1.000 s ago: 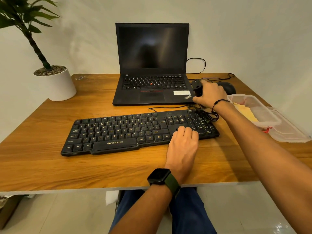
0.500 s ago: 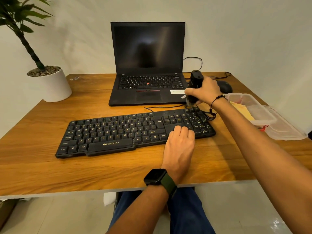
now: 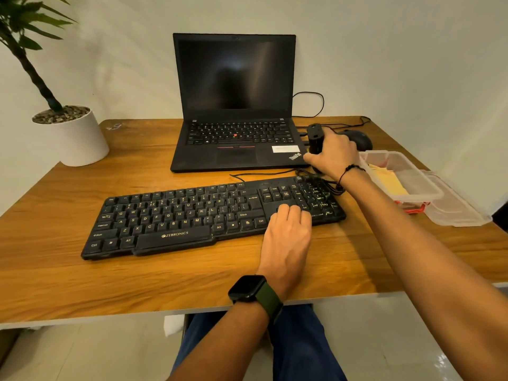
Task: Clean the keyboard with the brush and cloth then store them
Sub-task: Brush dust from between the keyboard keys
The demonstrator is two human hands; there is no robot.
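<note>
A black keyboard (image 3: 192,215) lies across the middle of the wooden desk (image 3: 68,276). My left hand (image 3: 287,235) rests flat on its right part, fingers straight over the keys near the arrow block. My right hand (image 3: 336,156) grips a black brush (image 3: 314,137) and holds it upright just behind the keyboard's right end, next to the laptop's corner. A yellow cloth (image 3: 390,182) lies inside a clear plastic box (image 3: 428,185) at the desk's right side.
An open black laptop (image 3: 236,111) stands behind the keyboard. A black mouse (image 3: 361,140) and cables (image 3: 310,101) lie behind my right hand. The box's clear lid (image 3: 461,210) lies open to the right. A white plant pot (image 3: 74,136) stands at the back left.
My right hand picked the black brush up off the desk beside the laptop and now holds it upright. My left hand stayed on the keyboard.
</note>
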